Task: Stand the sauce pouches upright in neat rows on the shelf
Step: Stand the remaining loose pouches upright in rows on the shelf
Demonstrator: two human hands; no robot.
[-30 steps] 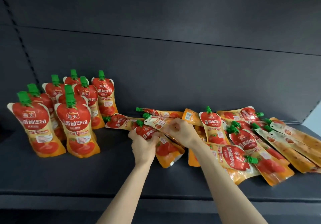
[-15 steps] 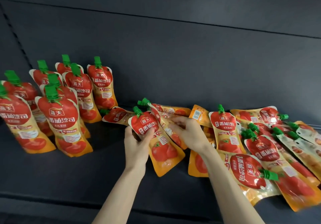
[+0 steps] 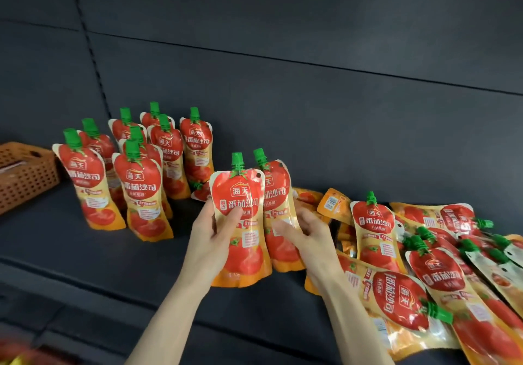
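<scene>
Your left hand (image 3: 210, 240) grips one upright pouch (image 3: 240, 223); your right hand (image 3: 307, 233) grips a second pouch (image 3: 278, 211) just behind it, above the shelf (image 3: 113, 265). Standing rows (image 3: 135, 172) left; flat pile (image 3: 424, 265) right.

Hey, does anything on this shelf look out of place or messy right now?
Yes. The pile of pouches on the right lies flat and overlapping, caps pointing different ways, unlike the upright rows on the left. One fallen pouch lies beside those rows.
</scene>
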